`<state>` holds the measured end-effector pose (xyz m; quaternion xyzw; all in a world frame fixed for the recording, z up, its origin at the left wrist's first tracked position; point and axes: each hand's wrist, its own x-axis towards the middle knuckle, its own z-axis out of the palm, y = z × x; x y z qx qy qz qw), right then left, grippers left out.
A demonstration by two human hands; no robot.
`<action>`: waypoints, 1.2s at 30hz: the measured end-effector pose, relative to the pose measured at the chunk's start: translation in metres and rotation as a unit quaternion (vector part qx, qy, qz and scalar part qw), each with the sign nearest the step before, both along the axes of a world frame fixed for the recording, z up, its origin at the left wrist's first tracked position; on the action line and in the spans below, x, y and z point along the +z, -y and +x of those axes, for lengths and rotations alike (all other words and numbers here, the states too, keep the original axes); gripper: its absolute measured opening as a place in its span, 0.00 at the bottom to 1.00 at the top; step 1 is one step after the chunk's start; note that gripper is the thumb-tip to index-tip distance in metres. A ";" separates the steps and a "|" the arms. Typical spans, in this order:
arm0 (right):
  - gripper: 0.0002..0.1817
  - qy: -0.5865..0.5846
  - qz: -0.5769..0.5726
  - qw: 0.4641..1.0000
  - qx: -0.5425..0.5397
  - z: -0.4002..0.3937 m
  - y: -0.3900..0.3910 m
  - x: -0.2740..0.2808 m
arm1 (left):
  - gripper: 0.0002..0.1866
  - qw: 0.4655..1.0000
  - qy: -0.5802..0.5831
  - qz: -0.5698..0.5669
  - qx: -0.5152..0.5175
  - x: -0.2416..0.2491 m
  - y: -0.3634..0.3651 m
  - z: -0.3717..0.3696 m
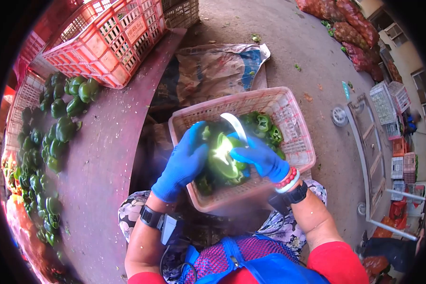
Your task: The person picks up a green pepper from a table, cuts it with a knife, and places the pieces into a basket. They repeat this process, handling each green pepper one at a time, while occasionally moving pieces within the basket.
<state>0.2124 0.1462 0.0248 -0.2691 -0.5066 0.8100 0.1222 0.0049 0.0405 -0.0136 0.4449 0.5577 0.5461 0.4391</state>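
Observation:
A cut-open green bell pepper point(226, 156), its pale inside showing, is between my two hands above a pink plastic crate point(298, 142). My left hand point(187, 158), in a blue glove, curls against the pepper's left side; a small green stem end point(206, 132) shows by its fingertips. In my right hand point(262, 158), also gloved in blue, is a small knife with a curved pale blade point(234, 125) pointing up and left. The right thumb lies near the pepper's cut face. More green pepper pieces point(265, 125) lie in the crate below, partly hidden by my hands.
Whole green peppers point(57, 137) are heaped along the left of a reddish board point(99, 156). A large red crate point(113, 42) stands behind them. Beyond my crate lies a worn sack point(213, 71). A metal cart point(369, 146) and stacked crates point(388, 104) are at right.

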 end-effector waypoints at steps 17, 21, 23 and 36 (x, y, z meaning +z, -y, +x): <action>0.22 0.020 0.290 0.955 -0.054 -0.016 0.026 -0.025 | 0.22 0.936 -0.345 0.073 -0.009 0.017 0.011 0.018; 0.16 0.014 0.101 0.989 -0.109 -0.023 0.031 -0.020 | 0.12 0.842 -0.511 0.166 0.050 0.030 0.005 0.030; 0.19 -0.003 0.087 0.987 -0.137 -0.027 0.032 -0.032 | 0.11 0.817 -0.547 0.175 0.047 0.038 0.004 0.027; 0.33 0.358 0.396 0.845 0.030 0.008 -0.029 -0.075 | 0.06 0.870 0.465 0.132 0.098 0.081 0.088 -0.063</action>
